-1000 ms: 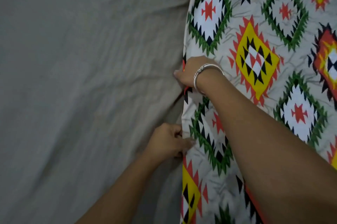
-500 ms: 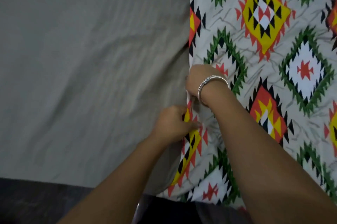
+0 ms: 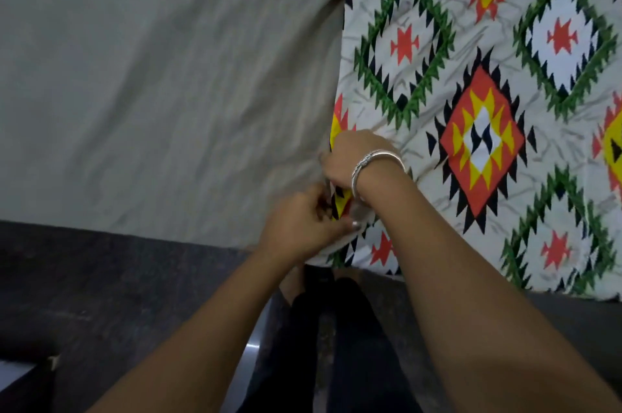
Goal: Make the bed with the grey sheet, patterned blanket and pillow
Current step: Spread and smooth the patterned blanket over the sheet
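left hand (image 3: 299,227): fingers curled tight, pinching the left edge of the patterned blanket (image 3: 471,82) near its bottom corner; small fold of fabric bunched in the grip.
right hand (image 3: 353,160): just above the left hand, nearly touching it; fingers curled over the same blanket edge and gripping it; cannot tell how much fabric is inside.
bangle (image 3: 377,160): silver, on the right wrist.
patterned blanket: lies on the bed, fills the right side of the view; pale ground with green, red and yellow diamonds; left edge runs top to bottom beside the sheet; lower hem at the bed's near side.
grey sheet (image 3: 151,76): spread over the bed left of the blanket; wrinkled, creases running toward the hands.
floor (image 3: 101,278): dark, below the bed's near edge.
legs (image 3: 353,345): dark trousers, bottom centre, between the forearms.
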`<state>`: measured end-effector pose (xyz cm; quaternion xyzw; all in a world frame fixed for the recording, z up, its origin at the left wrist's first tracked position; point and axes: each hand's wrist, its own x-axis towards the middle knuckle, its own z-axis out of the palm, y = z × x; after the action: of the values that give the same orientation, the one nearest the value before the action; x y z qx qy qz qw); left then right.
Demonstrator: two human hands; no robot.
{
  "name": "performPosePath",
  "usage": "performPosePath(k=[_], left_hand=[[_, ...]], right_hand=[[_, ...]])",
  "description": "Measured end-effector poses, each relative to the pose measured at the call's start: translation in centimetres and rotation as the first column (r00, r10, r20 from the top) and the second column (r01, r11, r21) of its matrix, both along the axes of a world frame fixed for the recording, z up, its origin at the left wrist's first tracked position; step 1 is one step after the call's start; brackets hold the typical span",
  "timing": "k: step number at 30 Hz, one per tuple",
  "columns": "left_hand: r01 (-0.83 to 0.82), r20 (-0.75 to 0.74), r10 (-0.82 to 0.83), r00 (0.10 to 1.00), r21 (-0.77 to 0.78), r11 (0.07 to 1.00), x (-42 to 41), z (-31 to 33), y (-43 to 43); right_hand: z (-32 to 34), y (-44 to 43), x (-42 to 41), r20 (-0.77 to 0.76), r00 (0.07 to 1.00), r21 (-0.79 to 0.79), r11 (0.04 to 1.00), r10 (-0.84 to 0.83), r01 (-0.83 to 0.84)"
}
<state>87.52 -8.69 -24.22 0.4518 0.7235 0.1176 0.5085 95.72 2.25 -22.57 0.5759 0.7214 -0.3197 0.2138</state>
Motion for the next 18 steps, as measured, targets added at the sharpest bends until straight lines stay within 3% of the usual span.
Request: performPosePath(k=[2,3,5,6,7,10,12,15,18], left_hand=[[0.061,-0.128,-0.054,0.990,0.047,0.997,0.2,0.0,-1.0],[0.015,-0.109,-0.009,0.994,0.061,0.998,0.2,0.1,-1.5],[-0.215,0.101,0.209,0.973,0.047,0.976,0.3,0.1,-2.4],[-0.287,0.138,0.280,0.950,0.035,0.957,0.2,-0.1,-2.9],[-0.275,0.091,0.271,0.958,0.038,0.961,0.0,-0.2,-3.5],[-0.139,-0.309,0.156,0.938,0.078,0.987,-0.9,-0.5,-5.5],[-0.148,-0.364,0.199,0.910,0.165,0.975,-0.4,0.1,-5.7],[-0.118,-0.383,0.264,0.885,0.364,0.924,2.3,2.2,-3.7],[0.011,-0.323,0.227,0.919,0.595,0.804,5.9,4.2,-0.8]], right_hand=[[-0.1,-0.8,0.0,-0.030,0.999,0.041,0.999,0.018,-0.017],[-0.1,-1.0,0.0,-0.074,0.997,0.068,0.998,0.014,-0.009],[-0.1,-1.3,0.2,-0.173,0.985,0.145,0.989,0.012,0.014],[-0.1,-1.5,0.4,-0.211,0.977,0.172,0.985,0.016,0.021],[-0.2,-1.8,0.6,-0.231,0.973,0.183,0.983,0.024,0.020],[-1.1,-2.9,0.5,-0.211,0.974,0.130,0.990,0.083,-0.056],[-1.3,-3.2,0.4,-0.245,0.963,0.132,0.988,0.112,-0.082],[-0.1,-3.5,1.6,-0.407,0.914,0.174,0.981,-0.002,0.080],[0.9,-3.9,6.0,-0.490,0.857,0.312,0.886,-0.159,0.343]])
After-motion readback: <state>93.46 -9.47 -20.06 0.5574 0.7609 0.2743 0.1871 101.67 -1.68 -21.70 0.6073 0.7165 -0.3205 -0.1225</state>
